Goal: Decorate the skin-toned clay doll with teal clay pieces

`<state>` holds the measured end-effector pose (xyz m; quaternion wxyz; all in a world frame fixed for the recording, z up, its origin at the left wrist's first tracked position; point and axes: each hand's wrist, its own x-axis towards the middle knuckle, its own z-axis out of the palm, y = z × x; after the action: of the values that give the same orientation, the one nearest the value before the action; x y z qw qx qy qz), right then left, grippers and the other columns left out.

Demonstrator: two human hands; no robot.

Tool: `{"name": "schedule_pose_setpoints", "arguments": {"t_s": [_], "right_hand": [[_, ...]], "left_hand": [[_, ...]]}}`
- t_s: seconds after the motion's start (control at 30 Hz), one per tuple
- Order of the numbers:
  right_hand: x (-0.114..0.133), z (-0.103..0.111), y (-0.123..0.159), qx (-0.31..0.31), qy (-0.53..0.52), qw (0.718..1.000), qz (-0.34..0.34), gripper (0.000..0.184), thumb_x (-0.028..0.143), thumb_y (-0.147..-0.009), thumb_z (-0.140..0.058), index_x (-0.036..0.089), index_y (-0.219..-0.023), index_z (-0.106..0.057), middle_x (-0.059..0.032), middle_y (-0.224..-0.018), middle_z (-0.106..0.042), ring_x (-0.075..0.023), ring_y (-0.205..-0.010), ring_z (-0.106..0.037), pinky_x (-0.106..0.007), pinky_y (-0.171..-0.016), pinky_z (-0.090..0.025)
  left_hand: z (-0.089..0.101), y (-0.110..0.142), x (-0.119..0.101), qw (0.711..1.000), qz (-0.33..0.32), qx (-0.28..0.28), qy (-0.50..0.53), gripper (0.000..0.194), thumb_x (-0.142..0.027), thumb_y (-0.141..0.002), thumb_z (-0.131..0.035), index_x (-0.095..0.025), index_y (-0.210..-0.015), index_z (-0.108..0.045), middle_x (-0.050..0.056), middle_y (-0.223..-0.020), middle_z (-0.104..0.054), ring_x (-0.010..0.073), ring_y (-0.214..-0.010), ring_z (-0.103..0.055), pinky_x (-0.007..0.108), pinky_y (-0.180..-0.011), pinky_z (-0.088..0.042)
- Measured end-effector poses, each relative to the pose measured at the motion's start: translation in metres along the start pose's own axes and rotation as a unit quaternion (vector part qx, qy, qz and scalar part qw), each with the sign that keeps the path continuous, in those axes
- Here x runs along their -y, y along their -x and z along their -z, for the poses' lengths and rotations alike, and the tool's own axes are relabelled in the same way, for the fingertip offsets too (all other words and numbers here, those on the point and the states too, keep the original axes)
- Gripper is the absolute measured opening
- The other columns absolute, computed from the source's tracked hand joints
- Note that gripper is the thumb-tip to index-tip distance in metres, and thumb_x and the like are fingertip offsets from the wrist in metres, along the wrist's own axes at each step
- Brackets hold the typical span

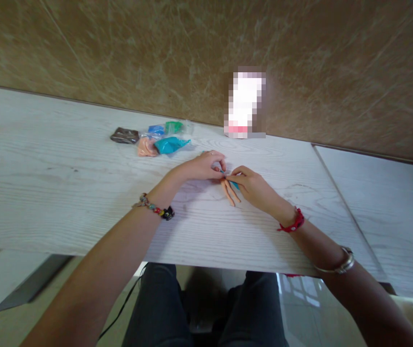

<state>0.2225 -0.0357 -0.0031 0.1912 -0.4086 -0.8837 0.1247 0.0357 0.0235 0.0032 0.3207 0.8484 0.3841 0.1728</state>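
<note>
1. Our left hand (208, 166) has its grip closed in a pinch, thumb and fingertips meeting around the upper end of a small figure (228, 193).
2. Our right hand (252, 187) is pinched too, seemingly on a teal piece (235, 185) that shows beneath its fingers, right beside the figure; we cannot tell exactly where its fingertips press.
3. The figure lies between our hands, low over the table (94, 183), its two slender peach legs pointing back toward us. The legs look finished — long, separate and tapered.
4. The upper end appears to be the part in hand: teal shows there as well, but our fingers hide how much of it is attached. We see no head or arms, so these may be unmade or merely covered.
5. Farther out, to the left, the packets lie grouped: brown (124, 135), peach (147, 147), teal (171, 145), blue (156, 129) and green (173, 126) — plenty of material remains, we judge.
6. Near the wall (137, 53) stands a bright, pixelated panel (246, 99), its content unreadable.
</note>
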Motion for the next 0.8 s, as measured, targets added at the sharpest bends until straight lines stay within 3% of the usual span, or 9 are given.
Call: {"name": "schedule_pose_setpoints", "arguments": {"t_s": [0.37,0.6,0.8], "right_hand": [[-0.002,0.001,0.003,-0.044,-0.031,0.998,-0.031,0.034,0.004,-0.082,-0.043,0.017,-0.100,-0.069,-0.0093,-0.094,-0.063,-0.0156,-0.080,-0.059,-0.028,-0.075,-0.048],[-0.005,0.006,0.007,-0.023,-0.026,0.999,-0.030,0.034,0.004,-0.080,-0.048,0.021,-0.100,-0.070,-0.0056,-0.086,-0.063,-0.0139,-0.075,-0.057,-0.027,-0.071,-0.046],[-0.002,0.007,0.013,-0.007,0.025,1.000,0.008,0.030,0.009,-0.084,-0.046,0.018,-0.100,-0.070,-0.0105,-0.093,-0.060,-0.0173,-0.083,-0.058,-0.030,-0.076,-0.047]], "left_hand": [[-0.002,-0.001,0.004,1.000,-0.001,0.003,0.014,0.011,-0.020,-0.068,-0.061,-0.015,-0.078,-0.059,0.005,-0.106,-0.055,0.0114,-0.077,-0.055,0.027,-0.076,-0.044],[0.000,0.001,0.001,1.000,-0.002,0.000,-0.001,0.011,-0.024,-0.069,-0.061,-0.016,-0.077,-0.059,0.006,-0.103,-0.056,0.0177,-0.095,-0.054,0.029,-0.083,-0.043],[0.005,0.002,0.000,1.000,-0.009,-0.006,-0.024,0.011,-0.027,-0.074,-0.055,-0.017,-0.077,-0.059,0.005,-0.101,-0.057,0.0199,-0.111,-0.048,0.033,-0.099,-0.033]]}}
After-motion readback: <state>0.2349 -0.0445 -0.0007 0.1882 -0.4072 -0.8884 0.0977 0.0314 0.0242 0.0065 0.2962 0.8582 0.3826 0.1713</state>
